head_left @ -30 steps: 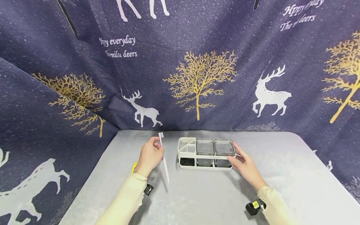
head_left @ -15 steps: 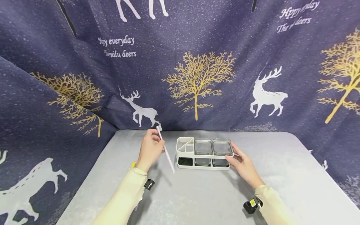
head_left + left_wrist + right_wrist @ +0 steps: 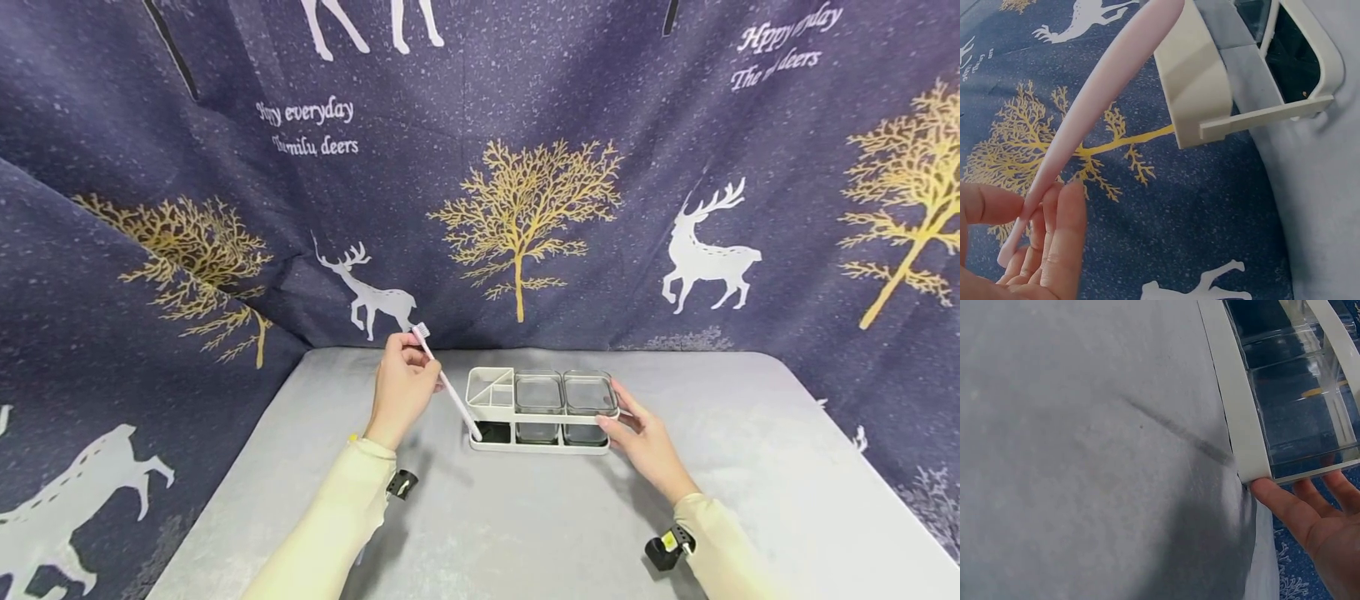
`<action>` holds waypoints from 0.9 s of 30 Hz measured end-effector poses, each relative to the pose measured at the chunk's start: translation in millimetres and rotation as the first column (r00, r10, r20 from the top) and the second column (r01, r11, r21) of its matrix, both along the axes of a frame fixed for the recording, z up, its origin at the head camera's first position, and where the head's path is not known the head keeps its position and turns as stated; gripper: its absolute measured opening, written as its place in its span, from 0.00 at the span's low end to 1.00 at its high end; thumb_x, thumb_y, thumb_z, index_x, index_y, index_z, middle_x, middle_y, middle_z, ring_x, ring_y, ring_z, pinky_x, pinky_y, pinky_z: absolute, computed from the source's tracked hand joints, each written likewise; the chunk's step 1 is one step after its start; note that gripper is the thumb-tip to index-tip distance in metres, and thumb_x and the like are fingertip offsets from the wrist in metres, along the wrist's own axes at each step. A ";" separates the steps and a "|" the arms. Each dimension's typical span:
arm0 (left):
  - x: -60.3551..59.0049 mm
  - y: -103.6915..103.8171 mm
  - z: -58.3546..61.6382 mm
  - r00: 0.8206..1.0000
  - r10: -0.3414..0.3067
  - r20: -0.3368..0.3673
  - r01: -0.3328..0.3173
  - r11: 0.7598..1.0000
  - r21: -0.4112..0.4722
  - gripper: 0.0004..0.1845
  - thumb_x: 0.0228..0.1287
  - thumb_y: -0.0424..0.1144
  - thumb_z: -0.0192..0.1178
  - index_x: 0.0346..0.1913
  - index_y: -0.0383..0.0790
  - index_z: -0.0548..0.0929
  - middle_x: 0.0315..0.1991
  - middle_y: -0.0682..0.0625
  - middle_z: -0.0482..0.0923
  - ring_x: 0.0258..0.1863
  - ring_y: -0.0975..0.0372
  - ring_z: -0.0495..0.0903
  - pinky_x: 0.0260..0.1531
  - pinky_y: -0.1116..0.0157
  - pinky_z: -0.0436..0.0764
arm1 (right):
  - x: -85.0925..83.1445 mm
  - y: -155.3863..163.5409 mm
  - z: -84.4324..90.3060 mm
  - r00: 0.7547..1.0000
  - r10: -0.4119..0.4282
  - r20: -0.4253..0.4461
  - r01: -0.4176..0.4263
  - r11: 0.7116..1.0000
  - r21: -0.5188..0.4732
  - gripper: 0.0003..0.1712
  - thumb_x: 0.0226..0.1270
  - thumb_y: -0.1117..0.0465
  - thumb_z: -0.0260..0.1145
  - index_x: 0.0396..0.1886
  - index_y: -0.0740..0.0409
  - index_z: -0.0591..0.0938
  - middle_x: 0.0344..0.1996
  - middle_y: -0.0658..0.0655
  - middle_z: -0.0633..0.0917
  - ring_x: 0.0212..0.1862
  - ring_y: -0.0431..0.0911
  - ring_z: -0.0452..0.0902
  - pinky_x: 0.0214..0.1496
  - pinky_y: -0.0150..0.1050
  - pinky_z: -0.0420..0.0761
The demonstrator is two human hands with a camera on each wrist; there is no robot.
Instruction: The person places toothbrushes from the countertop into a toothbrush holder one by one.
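Note:
In the head view my left hand [image 3: 401, 392] pinches a pale pink toothbrush [image 3: 454, 398] near its bristle end. The brush slants down to the right, bristles up, its handle end in front of the lower left part of a white toothbrush holder [image 3: 487, 414]. Whether the handle touches the holder cannot be told. In the left wrist view the toothbrush [image 3: 1094, 94] runs from thumb and fingers toward the holder [image 3: 1194, 78]. My right hand [image 3: 651, 450] holds the holder's right end, thumb at the front and fingers further back; the right wrist view shows these fingers [image 3: 1288, 506] against its end.
Two clear cups [image 3: 538, 392] sit side by side in the holder, right of its divided white compartment [image 3: 491, 385]. A grey tabletop [image 3: 510, 525] lies under everything. Behind it hangs a dark blue cloth [image 3: 450, 100] with deer and trees.
My left hand has moved slightly up, and the toothbrush handle has swung right, from the open tabletop to the holder's lower left corner. My right hand keeps its hold.

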State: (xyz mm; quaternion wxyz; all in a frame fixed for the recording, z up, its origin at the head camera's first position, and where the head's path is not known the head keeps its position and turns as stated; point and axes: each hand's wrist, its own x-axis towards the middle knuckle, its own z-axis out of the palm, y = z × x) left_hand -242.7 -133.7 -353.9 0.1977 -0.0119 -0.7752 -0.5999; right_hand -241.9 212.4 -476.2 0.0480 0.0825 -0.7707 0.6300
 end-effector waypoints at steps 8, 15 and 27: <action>-2.9 5.3 5.6 0.995 0.069 -0.068 -0.072 0.996 -0.044 0.19 0.53 0.25 0.60 0.49 0.34 0.70 0.30 0.44 0.81 0.20 0.66 0.79 0.22 0.71 0.76 | 1.0 0.7 1.1 1.000 0.005 0.004 -0.005 1.000 -0.003 0.43 0.68 0.57 0.69 0.78 0.46 0.59 0.68 0.69 0.68 0.50 0.31 0.77 0.47 0.45 0.83; -8.9 12.1 6.8 0.991 0.063 -0.116 -0.060 0.998 0.028 0.17 0.54 0.23 0.59 0.47 0.33 0.69 0.29 0.44 0.79 0.21 0.62 0.81 0.23 0.72 0.77 | 0.9 1.0 -0.1 1.000 0.007 0.001 -0.007 1.000 -0.010 0.43 0.68 0.59 0.68 0.78 0.47 0.60 0.67 0.69 0.69 0.50 0.32 0.77 0.47 0.47 0.83; -17.4 20.7 5.1 0.985 0.067 -0.157 -0.052 0.994 0.099 0.17 0.54 0.21 0.58 0.47 0.31 0.69 0.30 0.40 0.79 0.24 0.50 0.83 0.26 0.72 0.80 | 0.4 0.7 -1.2 1.000 0.005 -0.025 -0.005 1.000 0.010 0.42 0.68 0.58 0.68 0.78 0.46 0.60 0.68 0.69 0.69 0.51 0.33 0.77 0.45 0.47 0.84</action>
